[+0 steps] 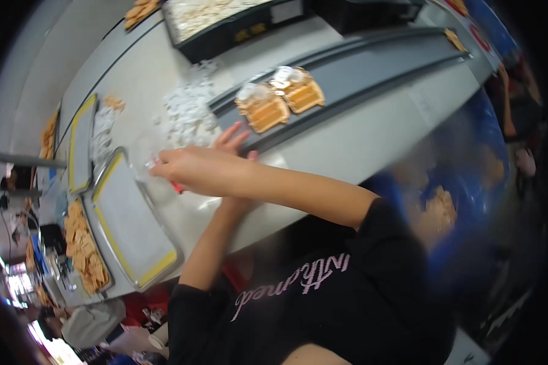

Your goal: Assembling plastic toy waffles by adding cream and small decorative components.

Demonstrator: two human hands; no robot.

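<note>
I watched the right hand [192,170] reach across over the left hand [234,143], its fingers [159,169] curled round a small red thing [175,187] that was mostly hidden; its shape I could not tell. That thing sat above the grey desk [359,143], just beside a clear plastic bag [145,149] that the fingertips touched. The left hand lay flat with fingers spread, holding nothing, at the edge of a dark grey conveyor belt [371,73]. On the belt rode two clear packs of orange biscuits [281,100], square, side by side. White sachets [189,109] lay heaped near the hands. A steel tray with yellow edging [137,234] stood left of them, loose biscuits [85,249] beyond it. A black crate [225,33] with small yellow labels sat at the far side
</note>
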